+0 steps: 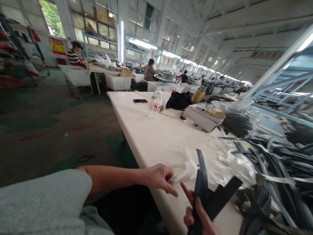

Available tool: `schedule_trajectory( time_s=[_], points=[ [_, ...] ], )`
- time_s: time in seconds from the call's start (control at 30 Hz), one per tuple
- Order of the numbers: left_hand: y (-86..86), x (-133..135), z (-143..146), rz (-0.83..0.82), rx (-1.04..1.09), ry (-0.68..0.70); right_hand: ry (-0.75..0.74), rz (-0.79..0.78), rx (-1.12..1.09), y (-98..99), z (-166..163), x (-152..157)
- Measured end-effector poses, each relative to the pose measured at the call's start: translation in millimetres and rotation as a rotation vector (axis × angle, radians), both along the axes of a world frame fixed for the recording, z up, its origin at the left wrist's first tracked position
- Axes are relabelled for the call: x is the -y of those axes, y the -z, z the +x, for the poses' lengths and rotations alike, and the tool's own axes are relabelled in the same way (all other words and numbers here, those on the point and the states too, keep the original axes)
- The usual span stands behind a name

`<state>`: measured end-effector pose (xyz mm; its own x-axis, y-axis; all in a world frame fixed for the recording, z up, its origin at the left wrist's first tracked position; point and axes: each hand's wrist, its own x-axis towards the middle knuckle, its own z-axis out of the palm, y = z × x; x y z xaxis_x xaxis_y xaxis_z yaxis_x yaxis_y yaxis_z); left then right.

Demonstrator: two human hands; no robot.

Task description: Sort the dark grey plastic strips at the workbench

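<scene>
At the near edge of the long white counter (151, 137), seen from the head camera, the right hand (199, 217) has its fingers (204, 217) clenched around a bundle of flat black rubbery strips (207, 192), which fan upward and outward from the grip; one finger of that hand points up just beside the strips. Left of those fingers, the left hand (158, 178) rests on the counter edge with its fingers (171, 189) loosely spread and grasping nothing firmly, the fingertips touching a crumpled piece of clear plastic film (195, 166) that lies just beyond both hands. Right of the right hand's fingers spreads a large tangled heap of dark strips (281, 176). Well beyond the fingers stand a clear plastic water bottle with a red label (156, 105), a black phone (140, 101), a black bag (179, 100) and an open white cardboard box (201, 118)
</scene>
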<state>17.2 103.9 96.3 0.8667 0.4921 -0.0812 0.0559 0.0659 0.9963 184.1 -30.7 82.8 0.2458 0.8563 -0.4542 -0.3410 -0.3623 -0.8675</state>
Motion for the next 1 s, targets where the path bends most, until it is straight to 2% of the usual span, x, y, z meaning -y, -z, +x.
schedule_trajectory(
  time_s=[0.13, 0.27, 0.4, 0.57, 0.77, 1.0],
  points=[
    [-4.3, 8, -4, -0.071, -0.036, 0.075, 0.142, 0.029, -0.038, -6.0, -6, -22],
    [0.3, 8, -8, -0.026, -0.054, 0.091, 0.239, 0.090, 0.061, -12.8, -8, -33],
    [1.9, 2, -14, 0.023, -0.170, 0.092, 0.333, 0.099, 0.141, -15.3, -2, -37],
    [-2.1, -13, -11, -0.074, -0.110, 0.096, 0.300, 0.059, 0.226, -15.6, -3, -35],
    [-6.8, -18, 3, -0.170, -0.044, 0.001, 0.264, 0.045, 0.352, -15.1, -2, -32],
    [6.3, -16, 8, -0.300, -0.024, 0.122, 0.268, 0.033, 0.541, -16.3, 5, -30]
  ],
)
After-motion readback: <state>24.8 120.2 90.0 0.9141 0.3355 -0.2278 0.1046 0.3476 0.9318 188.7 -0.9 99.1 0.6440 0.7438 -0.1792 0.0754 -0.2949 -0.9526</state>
